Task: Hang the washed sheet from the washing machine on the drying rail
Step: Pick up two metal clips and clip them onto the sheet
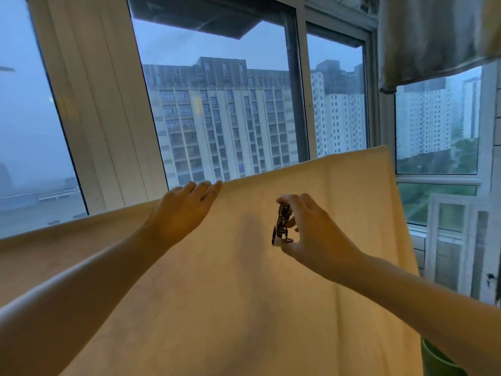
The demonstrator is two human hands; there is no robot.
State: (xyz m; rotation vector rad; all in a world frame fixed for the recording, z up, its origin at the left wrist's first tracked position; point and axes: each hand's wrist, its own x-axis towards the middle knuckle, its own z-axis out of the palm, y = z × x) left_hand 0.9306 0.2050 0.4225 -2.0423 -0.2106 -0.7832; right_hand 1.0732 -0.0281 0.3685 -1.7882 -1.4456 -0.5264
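Head view: sheet (pixel 244 294) is already draped, its top fold running as a straight line from low left up to its right corner in front of the window (pixel 225 126). The drying rail itself is hidden under that fold, so its position is inferred. The sheet is cream and hangs flat with few creases. It looks soft and limp, probably damp and heavier than when dry, so likely to creep off the fold if the two sides hang unevenly. Best hold is at the top fold, where the cloth is doubled over its support; grabbing lower just drags it. Left hand (pixel 187 210) is palm down, fingers straight and together, tips lying on the fold near its middle, arm stretched forward, pressing or smoothing rather than gripping. Right hand (pixel 311 229) is just below the fold, right of the left hand, wrist bent inward, thumb and fingers pinching a metal clip (pixel 283 226) held upright in front of the cloth. Can't tell whether the clip's mouth is open. Clip isn't on the fold yet. A grey cloth (pixel 433 36) hangs at the upper right, and a green container (pixel 433 359) sits at the sheet's lower right corner.
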